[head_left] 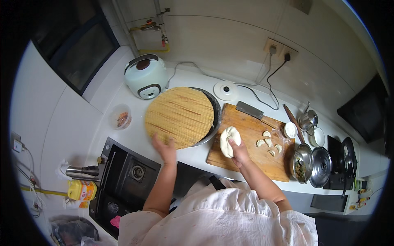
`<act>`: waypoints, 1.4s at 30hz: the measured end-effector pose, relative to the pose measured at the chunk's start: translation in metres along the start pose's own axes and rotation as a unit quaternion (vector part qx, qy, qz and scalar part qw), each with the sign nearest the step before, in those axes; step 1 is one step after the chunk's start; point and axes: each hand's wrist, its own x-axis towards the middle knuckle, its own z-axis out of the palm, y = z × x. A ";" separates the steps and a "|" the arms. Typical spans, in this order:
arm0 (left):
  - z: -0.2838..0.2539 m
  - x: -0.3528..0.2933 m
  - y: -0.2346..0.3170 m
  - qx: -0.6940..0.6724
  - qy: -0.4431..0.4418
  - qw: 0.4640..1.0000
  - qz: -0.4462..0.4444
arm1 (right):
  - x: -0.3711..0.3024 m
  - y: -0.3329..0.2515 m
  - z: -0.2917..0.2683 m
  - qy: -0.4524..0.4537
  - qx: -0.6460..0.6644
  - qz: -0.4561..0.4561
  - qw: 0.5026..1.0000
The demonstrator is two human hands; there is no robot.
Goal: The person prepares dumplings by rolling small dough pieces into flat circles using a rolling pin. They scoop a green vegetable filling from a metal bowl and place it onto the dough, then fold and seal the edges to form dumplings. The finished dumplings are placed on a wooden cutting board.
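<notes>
My left hand [165,151] is at the near edge of a round slatted lid [180,117], its slightly blurred fingers apart and reaching onto the rim. Under that lid, shifted to the right of it, shows part of a dark metal basin [215,129]. My right hand [239,152] grips a pale ring-shaped lump of dough [230,139], thumb pressed on its face, above the left part of a wooden cutting board [242,158]. On the board's right half lie several small dumplings [268,142]. A cleaver [249,110] rests along the board's far edge.
At the back left stands a rice cooker [145,78], with a plastic tub [121,117] nearer. The sink [131,180] lies front left. Right of the board are a bowl of filling [302,164], a pan lid [321,167], a rolling pin [293,121] and a small white bowl [290,130].
</notes>
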 end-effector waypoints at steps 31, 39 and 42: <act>-0.025 0.071 -0.059 -0.480 -0.228 0.746 -0.401 | 0.070 0.003 0.007 0.115 -0.249 -0.141 0.951; -0.030 0.066 -0.080 -0.076 -0.355 0.878 -0.313 | 0.004 -0.006 -0.068 0.181 -0.128 -0.075 0.972; -0.033 0.067 -0.089 0.058 -0.387 0.893 -0.222 | -0.018 -0.001 -0.087 0.179 -0.110 -0.092 0.973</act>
